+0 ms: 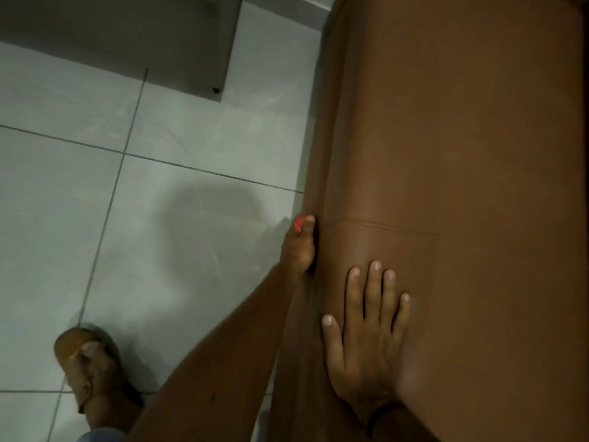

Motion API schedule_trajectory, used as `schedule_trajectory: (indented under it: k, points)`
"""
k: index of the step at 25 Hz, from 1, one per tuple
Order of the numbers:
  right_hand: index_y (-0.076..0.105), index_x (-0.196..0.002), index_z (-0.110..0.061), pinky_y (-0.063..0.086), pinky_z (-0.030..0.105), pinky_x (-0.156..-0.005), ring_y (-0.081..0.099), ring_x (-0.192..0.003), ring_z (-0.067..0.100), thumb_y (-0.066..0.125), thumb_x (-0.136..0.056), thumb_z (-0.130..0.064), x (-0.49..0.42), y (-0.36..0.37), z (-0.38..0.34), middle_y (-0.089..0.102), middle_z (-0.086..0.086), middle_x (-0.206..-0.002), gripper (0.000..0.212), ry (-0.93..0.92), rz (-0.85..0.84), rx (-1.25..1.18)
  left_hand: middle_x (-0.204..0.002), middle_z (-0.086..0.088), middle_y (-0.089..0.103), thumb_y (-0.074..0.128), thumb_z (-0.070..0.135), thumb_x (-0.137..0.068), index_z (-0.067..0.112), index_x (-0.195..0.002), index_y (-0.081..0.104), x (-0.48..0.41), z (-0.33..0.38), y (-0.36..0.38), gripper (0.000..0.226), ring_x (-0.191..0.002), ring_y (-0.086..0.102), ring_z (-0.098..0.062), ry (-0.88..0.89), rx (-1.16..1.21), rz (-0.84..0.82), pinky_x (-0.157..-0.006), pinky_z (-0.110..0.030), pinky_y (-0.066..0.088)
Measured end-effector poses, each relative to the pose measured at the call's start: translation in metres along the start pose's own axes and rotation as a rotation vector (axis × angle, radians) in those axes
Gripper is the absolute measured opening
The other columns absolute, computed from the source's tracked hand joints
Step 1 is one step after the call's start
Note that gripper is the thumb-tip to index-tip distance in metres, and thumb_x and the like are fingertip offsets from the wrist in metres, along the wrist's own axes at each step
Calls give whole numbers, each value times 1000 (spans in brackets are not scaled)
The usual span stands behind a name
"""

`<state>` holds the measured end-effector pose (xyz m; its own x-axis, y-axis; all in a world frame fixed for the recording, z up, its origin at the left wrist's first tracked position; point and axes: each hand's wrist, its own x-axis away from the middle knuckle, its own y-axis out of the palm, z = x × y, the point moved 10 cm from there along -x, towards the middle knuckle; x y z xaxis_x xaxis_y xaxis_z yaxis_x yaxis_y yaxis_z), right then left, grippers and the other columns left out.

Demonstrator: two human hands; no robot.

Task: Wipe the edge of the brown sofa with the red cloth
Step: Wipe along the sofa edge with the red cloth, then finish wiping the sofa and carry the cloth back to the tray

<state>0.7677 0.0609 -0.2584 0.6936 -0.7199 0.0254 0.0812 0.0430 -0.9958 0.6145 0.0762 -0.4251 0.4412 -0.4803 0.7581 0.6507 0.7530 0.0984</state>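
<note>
Head view: left hand (298,247) apparently clutching mostly hidden red cloth (299,223); right hand (366,330) fingers splayed on sofa (462,154).

Place: we take this for a room in a home, likely a living room.
Seating: we see a brown sofa (462,154) with smooth, leather-like upholstery and a stitched seam.
Floor: we see pale grey tiles (79,186) with dark grout lines.
Furniture: a grey block (127,36) stands on the tiles, apart from the sofa.
Footwear: a tan sandal (86,365), worn indoors.
</note>
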Motion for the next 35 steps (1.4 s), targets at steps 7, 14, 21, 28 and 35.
schedule_trajectory:
  k: [7,14,21,28,35]
  points:
    - [30,-171,-24,15,54,-138,15,-170,20,39,-105,-53,-18,-46,-14,22,0,-181,73,315,-295,-645,-145,-18,71,50,54,-106,8,-151,60,128,48,-42,65,-132,64,-35,-368,645,-190,-126,-57,43]
    - [69,-141,-26,57,54,-111,75,-127,27,52,-94,-74,-93,-173,-138,78,7,-136,70,782,-706,-1822,-133,-15,80,46,64,-102,14,-130,80,233,221,-141,66,-118,81,-27,-228,466,-268,-93,-41,67]
    - [73,-133,-13,68,36,-87,81,-112,29,69,-102,-28,-200,-295,-231,83,12,-122,35,567,-659,-1753,-106,9,87,53,78,-91,47,-108,80,264,396,-264,44,-95,85,-13,-46,-77,-89,-74,-37,70]
    - [73,-127,-19,68,31,-82,83,-98,22,59,-110,-19,-350,-299,-287,85,5,-108,22,605,-571,-1729,-120,-5,77,66,15,-97,31,-126,73,174,528,-321,34,-106,75,-24,-22,-167,-139,-70,-29,65]
    - [72,-114,-23,63,45,-101,74,-109,30,50,-109,-2,-515,-208,-345,77,13,-118,31,597,-708,-1527,-120,-22,75,60,-6,-95,9,-145,65,-8,593,-370,53,-102,75,-37,-47,-222,121,-77,-40,66]
